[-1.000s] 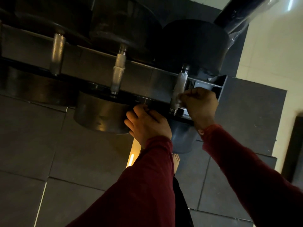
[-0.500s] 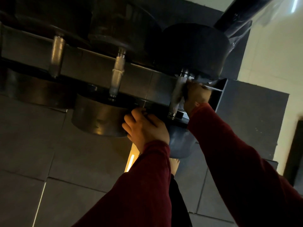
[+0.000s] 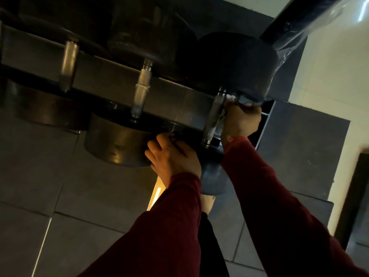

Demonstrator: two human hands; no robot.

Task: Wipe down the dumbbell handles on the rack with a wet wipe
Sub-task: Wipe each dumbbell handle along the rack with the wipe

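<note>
Three dumbbells lie across the rack (image 3: 185, 104). The rightmost steel handle (image 3: 212, 116) runs between a big black head (image 3: 235, 64) and a lower head hidden under my arms. My right hand (image 3: 240, 121) grips a white wet wipe (image 3: 231, 96) against the right side of this handle, near its top end. My left hand (image 3: 171, 156) rests with curled fingers on the rack's front edge, beside the middle dumbbell's lower head (image 3: 115, 145). The middle handle (image 3: 142, 90) and the left handle (image 3: 68, 65) stand bare.
Dark floor tiles (image 3: 60, 196) spread below the rack. A black bar wrapped in clear film (image 3: 311, 17) slants across the top right. A pale wall (image 3: 329, 76) is at the right. My bare foot (image 3: 207, 202) shows between my sleeves.
My right hand has slid from low on the rightmost handle up to its top end by the big head. The left hand has stayed on the rack's edge.
</note>
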